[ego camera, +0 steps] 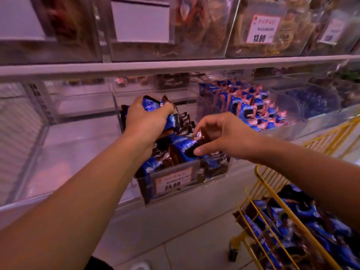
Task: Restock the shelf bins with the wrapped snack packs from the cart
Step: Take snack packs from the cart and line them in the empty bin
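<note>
A clear shelf bin (214,175) with a 24.80 price tag holds several blue and brown wrapped snack packs (181,149). My left hand (145,120) grips a bunch of the same blue packs (151,103) above the back of this bin. Just to its right, my right hand (224,134) hovers over the bin with curled fingers, pinching a small pack (197,135), thumb low near the pile. The yellow wire cart (272,191) at lower right is full of more blue packs (303,227).
A neighbouring clear bin (311,121) to the right holds blue and pink packs (251,108). Left of the target bin stands a see-through bin (44,133) with nothing visible in it. An upper shelf rail (175,65) carries bins of other snacks and a 13.80 tag (261,31). Tiled floor lies below.
</note>
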The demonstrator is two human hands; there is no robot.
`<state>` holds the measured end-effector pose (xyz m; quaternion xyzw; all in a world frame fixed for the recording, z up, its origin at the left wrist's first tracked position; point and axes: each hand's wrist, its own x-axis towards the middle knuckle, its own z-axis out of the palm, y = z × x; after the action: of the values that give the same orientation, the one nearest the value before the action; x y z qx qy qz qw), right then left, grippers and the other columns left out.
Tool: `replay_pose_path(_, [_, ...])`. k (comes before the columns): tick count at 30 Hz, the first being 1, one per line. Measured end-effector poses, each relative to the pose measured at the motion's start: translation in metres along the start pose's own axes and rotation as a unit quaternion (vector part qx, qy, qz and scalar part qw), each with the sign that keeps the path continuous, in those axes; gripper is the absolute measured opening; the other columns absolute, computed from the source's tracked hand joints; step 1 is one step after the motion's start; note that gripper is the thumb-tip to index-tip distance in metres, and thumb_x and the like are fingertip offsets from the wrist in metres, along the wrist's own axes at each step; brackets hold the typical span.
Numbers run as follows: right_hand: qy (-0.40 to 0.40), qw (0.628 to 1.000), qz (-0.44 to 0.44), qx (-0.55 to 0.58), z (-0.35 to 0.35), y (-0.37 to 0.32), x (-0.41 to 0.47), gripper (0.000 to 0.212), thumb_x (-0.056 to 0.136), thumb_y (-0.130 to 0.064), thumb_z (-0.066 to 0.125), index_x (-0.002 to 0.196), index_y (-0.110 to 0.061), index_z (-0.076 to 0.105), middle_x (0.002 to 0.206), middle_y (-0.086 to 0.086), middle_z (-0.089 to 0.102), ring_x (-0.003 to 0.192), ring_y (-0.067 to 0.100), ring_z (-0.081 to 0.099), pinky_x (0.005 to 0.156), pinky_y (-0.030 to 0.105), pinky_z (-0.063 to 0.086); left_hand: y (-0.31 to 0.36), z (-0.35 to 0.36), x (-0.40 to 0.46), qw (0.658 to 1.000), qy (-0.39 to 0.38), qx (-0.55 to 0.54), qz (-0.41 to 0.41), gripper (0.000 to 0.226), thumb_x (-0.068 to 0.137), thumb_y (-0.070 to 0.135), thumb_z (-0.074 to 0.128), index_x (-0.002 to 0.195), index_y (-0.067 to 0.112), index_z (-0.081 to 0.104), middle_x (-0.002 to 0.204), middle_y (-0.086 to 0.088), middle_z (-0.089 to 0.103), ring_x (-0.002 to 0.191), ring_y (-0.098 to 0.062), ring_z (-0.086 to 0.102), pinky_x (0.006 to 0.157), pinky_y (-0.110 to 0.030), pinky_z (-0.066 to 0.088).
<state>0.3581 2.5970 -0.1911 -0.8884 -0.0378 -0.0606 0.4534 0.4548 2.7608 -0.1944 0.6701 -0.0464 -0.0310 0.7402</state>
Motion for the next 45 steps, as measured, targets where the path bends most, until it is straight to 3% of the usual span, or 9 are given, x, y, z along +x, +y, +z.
replay_pose_path(4, [-0.009, 0.994, -0.039, -0.100, 0.003, 0.007, 0.005, 0.024, 0.069, -0.015, 0.089, 0.089, -0.008, 0.078, 0.069, -0.002, 0.067, 0.056, -0.006, 0.056, 0.053, 0.007, 0.040, -0.003, 0.002, -0.001, 0.999, -0.014, 0.007, -0.034, 0.026, 0.077, 0.016, 0.077, 0.096, 0.019, 0.058, 0.093, -0.005, 0.070, 0.078, -0.018, 0.071, 0.051, -0.026, 0.056])
replay_pose_path(7, [-0.050, 0.989, -0.032, -0.138, 0.003, 0.007, 0.006, 0.016, 0.080, -0.023, 0.082, 0.095, -0.017, 0.078, 0.061, -0.012, 0.065, 0.053, -0.003, 0.056, 0.052, 0.009, 0.040, -0.003, 0.001, -0.003, 0.999, -0.014, 0.003, -0.042, 0.024, 0.079, 0.016, 0.076, 0.094, 0.018, 0.057, 0.092, -0.005, 0.069, 0.073, -0.016, 0.070, 0.050, -0.024, 0.056])
replay_pose_path(14, [-0.152, 0.937, -0.043, -0.312, -0.013, -0.012, 0.003, 0.037, 0.090, -0.041, 0.067, 0.125, -0.029, 0.066, 0.101, -0.008, 0.075, 0.088, 0.000, 0.070, 0.080, 0.023, 0.057, 0.009, -0.003, -0.015, 0.984, -0.074, -0.114, -0.118, 0.027, 0.079, 0.012, 0.079, 0.101, 0.012, 0.062, 0.074, -0.004, 0.076, 0.064, -0.015, 0.074, 0.055, -0.026, 0.057])
replay_pose_path(17, [0.000, 0.979, -0.026, -0.200, -0.034, -0.019, 0.003, 0.056, 0.074, -0.044, 0.081, 0.124, -0.029, 0.061, 0.105, -0.007, 0.071, 0.082, 0.000, 0.071, 0.076, 0.023, 0.060, 0.012, -0.001, -0.019, 0.973, -0.120, -0.144, -0.139, 0.030, 0.080, 0.011, 0.078, 0.107, 0.007, 0.067, 0.080, -0.007, 0.077, 0.076, -0.018, 0.075, 0.057, -0.027, 0.058])
replay_pose_path(20, [-0.016, 0.999, 0.025, 0.015, -0.038, -0.022, 0.002, 0.070, 0.073, -0.034, 0.081, 0.136, -0.030, 0.052, 0.120, -0.010, 0.067, 0.096, 0.008, 0.072, 0.071, 0.028, 0.061, 0.012, 0.005, -0.024, 0.960, -0.196, -0.141, -0.142, 0.029, 0.081, 0.013, 0.077, 0.108, 0.004, 0.069, 0.091, -0.010, 0.077, 0.082, -0.019, 0.075, 0.062, -0.029, 0.059])
replay_pose_path(24, [0.003, 0.984, 0.055, 0.172, -0.032, -0.016, 0.000, 0.041, 0.079, -0.013, 0.077, 0.116, -0.014, 0.061, 0.111, 0.005, 0.072, 0.098, 0.023, 0.072, 0.073, 0.037, 0.061, 0.010, 0.022, -0.030, 0.957, -0.221, -0.141, -0.127, 0.026, 0.085, 0.025, 0.074, 0.103, 0.006, 0.070, 0.092, -0.006, 0.077, 0.080, -0.014, 0.074, 0.063, -0.024, 0.058])
replay_pose_path(28, [0.082, 0.933, 0.106, 0.334, -0.045, -0.013, -0.005, 0.048, 0.071, -0.017, 0.075, 0.117, -0.015, 0.058, 0.103, 0.011, 0.072, 0.090, 0.022, 0.072, 0.076, 0.036, 0.061, 0.014, 0.029, -0.026, 0.954, -0.144, -0.167, -0.203, 0.037, 0.079, 0.047, 0.073, 0.086, 0.011, 0.070, 0.081, -0.007, 0.076, 0.065, -0.013, 0.071, 0.044, -0.018, 0.052])
replay_pose_path(35, [0.044, 0.910, 0.094, 0.401, -0.045, -0.020, -0.012, 0.063, 0.078, -0.010, 0.069, 0.137, 0.004, 0.049, 0.129, 0.023, 0.062, 0.120, 0.033, 0.061, 0.089, 0.030, 0.058, 0.019, 0.017, -0.023, 0.786, -0.379, -0.329, -0.361, 0.066, 0.094, 0.063, 0.039, 0.089, 0.002, 0.063, 0.073, -0.005, 0.052, 0.055, -0.012, 0.047, 0.035, -0.012, 0.034])
replay_pose_path(45, [0.073, 0.929, 0.056, 0.358, -0.049, -0.024, -0.013, 0.031, 0.071, -0.020, 0.075, 0.101, -0.017, 0.068, 0.096, 0.006, 0.075, 0.078, 0.015, 0.072, 0.069, 0.026, 0.058, 0.020, 0.021, -0.024, 0.822, -0.354, -0.344, -0.283, 0.036, 0.080, 0.020, 0.048, 0.112, 0.009, 0.059, 0.107, -0.008, 0.062, 0.087, -0.023, 0.062, 0.087, -0.037, 0.047])
